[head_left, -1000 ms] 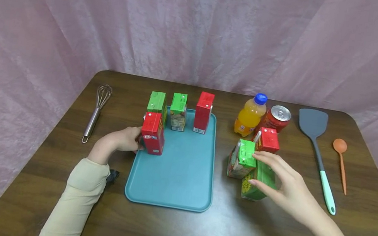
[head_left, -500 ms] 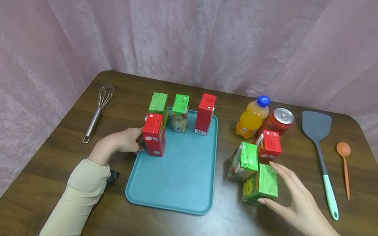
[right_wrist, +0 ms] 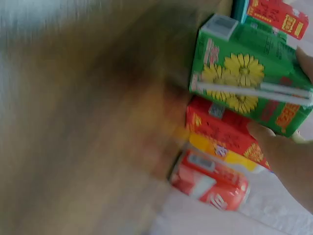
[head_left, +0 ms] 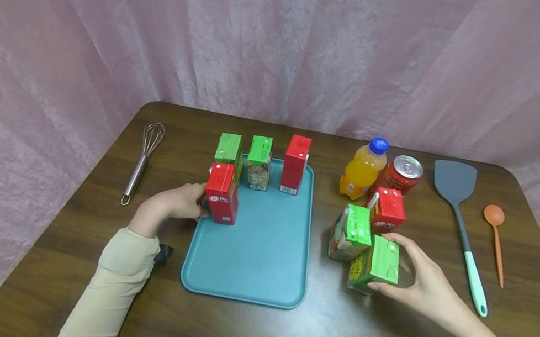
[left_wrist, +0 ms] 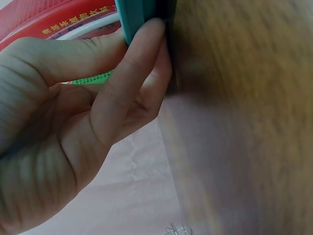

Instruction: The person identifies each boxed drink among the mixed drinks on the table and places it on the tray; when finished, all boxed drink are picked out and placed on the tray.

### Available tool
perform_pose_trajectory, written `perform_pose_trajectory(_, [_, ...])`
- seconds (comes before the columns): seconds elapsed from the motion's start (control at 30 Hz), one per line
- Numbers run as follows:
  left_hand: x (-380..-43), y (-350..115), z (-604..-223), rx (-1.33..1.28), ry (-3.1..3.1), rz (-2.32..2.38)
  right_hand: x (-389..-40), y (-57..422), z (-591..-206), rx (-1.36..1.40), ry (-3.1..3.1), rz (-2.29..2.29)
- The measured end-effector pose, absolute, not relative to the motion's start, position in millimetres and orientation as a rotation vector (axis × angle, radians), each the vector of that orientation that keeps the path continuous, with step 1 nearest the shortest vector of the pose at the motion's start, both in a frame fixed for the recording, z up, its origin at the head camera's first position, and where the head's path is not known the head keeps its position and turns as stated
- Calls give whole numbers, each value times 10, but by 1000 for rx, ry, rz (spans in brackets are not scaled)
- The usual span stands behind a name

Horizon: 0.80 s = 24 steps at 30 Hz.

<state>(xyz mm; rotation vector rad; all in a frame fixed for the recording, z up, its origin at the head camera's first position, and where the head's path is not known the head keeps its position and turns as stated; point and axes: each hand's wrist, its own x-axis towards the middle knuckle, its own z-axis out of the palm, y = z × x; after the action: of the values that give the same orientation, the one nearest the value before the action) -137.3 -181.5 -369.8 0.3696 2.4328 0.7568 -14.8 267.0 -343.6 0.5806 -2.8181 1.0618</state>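
Note:
My left hand [head_left: 180,200] pinches the left rim of the teal tray [head_left: 254,267]; the left wrist view shows thumb and fingers on the tray edge [left_wrist: 131,19]. Just beside that hand stands a red drink carton [head_left: 222,193] on the tray. Behind it are two green cartons, one at the left [head_left: 229,150] and one in the middle [head_left: 259,163], and another red carton [head_left: 295,165]. My right hand [head_left: 429,286] grips a green drink carton [head_left: 381,262] with yellow flowers, thumb at the near side and fingers at the far side. The carton stands upright right of the tray.
Close to the gripped carton stand a green-topped carton [head_left: 352,230] and a red carton [head_left: 387,210]. Behind them are an orange drink bottle [head_left: 362,170] and a red can [head_left: 401,175]. A spatula [head_left: 461,223] and orange spoon [head_left: 496,233] lie right, a whisk [head_left: 142,162] left.
My right hand has come down from over the green cartons to the flowered one, and its thumb and fingers have closed in on that carton. The left hand stays at the tray rim.

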Motion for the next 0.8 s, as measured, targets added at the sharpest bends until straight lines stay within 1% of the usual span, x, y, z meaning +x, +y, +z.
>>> perform_pose_trajectory(0.2, [-1381,-1819,-3713,370,2434,759,-92,2651,-3392,466,-2817,1089])
perform_pose_trajectory(0.37, [-1374,-1814,-3721,360,2428,768,2,2645,-3260,467,-2764,1158])
perform_pose_trajectory(0.5, [-1369,-1808,-3725,361,2419,776,79,2638,-3056,511,-2738,1137])
perform_pose_trajectory(0.7, [-1368,-1806,-3709,346,2428,761,108,2602,-2678,637,-2741,939])
perform_pose_trajectory(0.8, [-1367,-1797,-3701,347,2422,762,121,2569,-2503,689,-2719,956])
